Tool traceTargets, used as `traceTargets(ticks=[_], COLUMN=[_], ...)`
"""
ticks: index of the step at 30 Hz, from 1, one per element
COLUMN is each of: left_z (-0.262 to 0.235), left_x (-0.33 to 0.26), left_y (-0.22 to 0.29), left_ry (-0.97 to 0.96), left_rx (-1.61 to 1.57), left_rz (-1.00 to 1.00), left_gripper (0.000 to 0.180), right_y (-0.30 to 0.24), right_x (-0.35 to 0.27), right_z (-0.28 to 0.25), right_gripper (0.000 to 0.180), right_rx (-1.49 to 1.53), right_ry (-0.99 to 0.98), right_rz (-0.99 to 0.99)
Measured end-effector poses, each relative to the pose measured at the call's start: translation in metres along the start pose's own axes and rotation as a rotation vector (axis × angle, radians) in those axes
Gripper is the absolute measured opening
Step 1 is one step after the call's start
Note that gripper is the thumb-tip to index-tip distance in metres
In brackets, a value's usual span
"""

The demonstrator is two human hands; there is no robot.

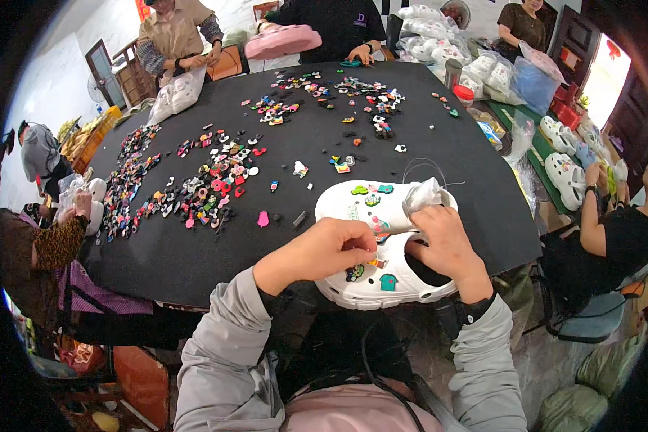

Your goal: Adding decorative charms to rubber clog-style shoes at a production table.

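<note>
The white clog (381,248) lies at the near edge of the black table (194,252), toward its right corner, already dotted with small coloured charms. The left hand (320,252) pinches a small charm against the clog's upper, fingers closed on it; the right hand (446,245) steadies the clog's right side, fingers curled around a thin tool or cord, which one I cannot tell. The step looks like seating a charm; the next move calls for firm, centred pressure. Loose charms (209,183) spread toward the far-left edge.
</note>
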State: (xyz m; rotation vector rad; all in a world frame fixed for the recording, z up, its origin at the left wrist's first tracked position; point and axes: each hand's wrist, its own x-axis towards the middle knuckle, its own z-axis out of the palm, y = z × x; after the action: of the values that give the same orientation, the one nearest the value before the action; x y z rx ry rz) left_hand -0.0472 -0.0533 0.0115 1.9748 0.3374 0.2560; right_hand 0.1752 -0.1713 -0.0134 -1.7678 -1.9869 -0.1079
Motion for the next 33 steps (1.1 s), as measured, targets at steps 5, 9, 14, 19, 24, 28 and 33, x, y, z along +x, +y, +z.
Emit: traceTargets(ticks=[5, 9, 14, 19, 24, 28, 33], left_z=[0.011, 0.021, 0.017, 0.030, 0.037, 0.037, 0.043], left_x=[-0.002, -0.008, -0.018, -0.024, -0.022, -0.022, -0.020], left_y=[0.003, 0.004, 0.008, 0.020, 0.007, 0.005, 0.004], left_ry=[0.187, 0.253, 0.212, 0.329, 0.472, 0.493, 0.498], left_rx=[0.317, 0.384, 0.485, 0.572, 0.561, 0.590, 0.603], left_rz=[0.145, 0.250, 0.303, 0.286, 0.301, 0.337, 0.417], left_gripper=[0.010, 0.011, 0.021, 0.028, 0.030, 0.034, 0.034], right_y=[0.002, 0.006, 0.004, 0.006, 0.006, 0.006, 0.006], right_x=[0.000, -0.002, -0.002, -0.004, -0.003, -0.002, -0.003], right_z=[0.000, 0.003, 0.003, 0.003, 0.004, 0.003, 0.002], right_gripper=[0.034, 0.033, 0.033, 0.032, 0.031, 0.031, 0.031], right_rx=[0.020, 0.015, 0.030, 0.036, 0.034, 0.026, 0.027], right_ry=[-0.013, 0.035, 0.036, 0.051, 0.041, 0.034, 0.057], right_rz=[0.022, -0.012, -0.009, -0.004, 0.000, 0.003, -0.009])
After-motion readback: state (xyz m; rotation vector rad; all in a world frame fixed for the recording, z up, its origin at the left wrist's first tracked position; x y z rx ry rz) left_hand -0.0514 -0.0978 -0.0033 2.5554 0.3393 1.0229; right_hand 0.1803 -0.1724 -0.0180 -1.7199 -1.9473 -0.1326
